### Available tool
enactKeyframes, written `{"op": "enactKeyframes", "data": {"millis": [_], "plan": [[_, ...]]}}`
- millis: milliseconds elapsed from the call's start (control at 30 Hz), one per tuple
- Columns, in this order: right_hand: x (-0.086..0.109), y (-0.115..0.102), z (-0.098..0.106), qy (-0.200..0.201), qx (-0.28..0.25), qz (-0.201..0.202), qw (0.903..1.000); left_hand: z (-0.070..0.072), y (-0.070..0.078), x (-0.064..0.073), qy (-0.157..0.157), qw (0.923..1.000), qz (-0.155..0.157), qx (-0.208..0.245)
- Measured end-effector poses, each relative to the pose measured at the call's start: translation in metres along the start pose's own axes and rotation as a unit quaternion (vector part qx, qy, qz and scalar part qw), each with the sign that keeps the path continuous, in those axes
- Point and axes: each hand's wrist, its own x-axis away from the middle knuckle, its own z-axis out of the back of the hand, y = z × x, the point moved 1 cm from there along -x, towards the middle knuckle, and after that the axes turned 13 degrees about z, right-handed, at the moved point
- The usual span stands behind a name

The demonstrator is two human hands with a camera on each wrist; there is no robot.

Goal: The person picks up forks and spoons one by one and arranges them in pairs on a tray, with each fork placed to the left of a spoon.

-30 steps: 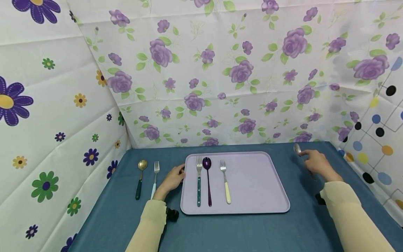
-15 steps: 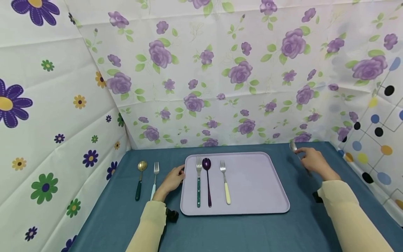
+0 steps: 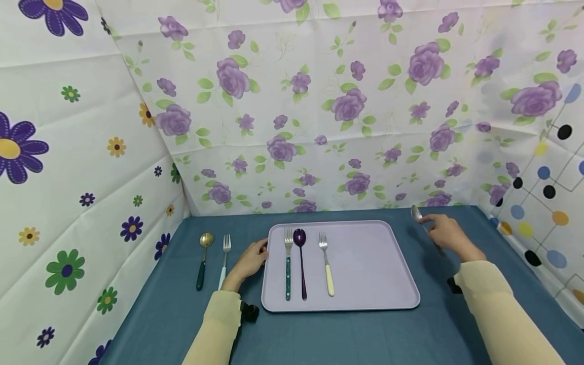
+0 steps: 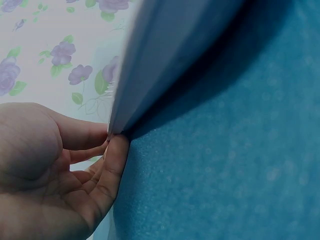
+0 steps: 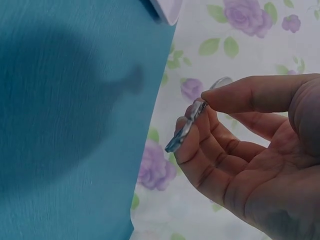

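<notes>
My right hand (image 3: 449, 237) pinches a silver spoon (image 3: 416, 213) between thumb and fingers, above the cloth to the right of the lilac tray (image 3: 369, 268). In the right wrist view the spoon's patterned metal handle (image 5: 186, 131) lies across the fingers, and its shadow falls on the cloth. At the tray's left edge, my left hand (image 3: 248, 261) grips the rim, with thumb and fingertips meeting on it in the left wrist view. On the tray lie a green-handled fork (image 3: 288, 268), a purple spoon (image 3: 303, 263) and a yellow-handled fork (image 3: 329, 276).
Left of the tray, a gold spoon with a dark green handle (image 3: 201, 271) and a fork with a pale blue handle (image 3: 224, 263) lie on the blue tablecloth (image 3: 347, 337). A flowered sheet (image 3: 315, 126) hangs behind the table, with patterned sheets on both sides.
My right hand has moved left toward the tray, carrying the silver spoon. The left hand, the tray and the other cutlery have stayed in place.
</notes>
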Motion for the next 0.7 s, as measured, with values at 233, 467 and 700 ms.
{"op": "enactKeyframes", "data": {"millis": [233,467,700], "plan": [[-0.004,-0.006,-0.003,-0.014,-0.003,0.008,0.9999,-0.002,-0.002,-0.003,0.011,0.9999,0.007,-0.011],[-0.008,-0.014,-0.009,-0.011,-0.008,0.018,0.9997,-0.001,-0.002,-0.003,0.006,1.0000,0.003,-0.007],[-0.012,-0.016,-0.012,-0.015,-0.013,0.019,0.9996,-0.002,-0.003,-0.003,0.008,0.9998,0.011,-0.014]]}}
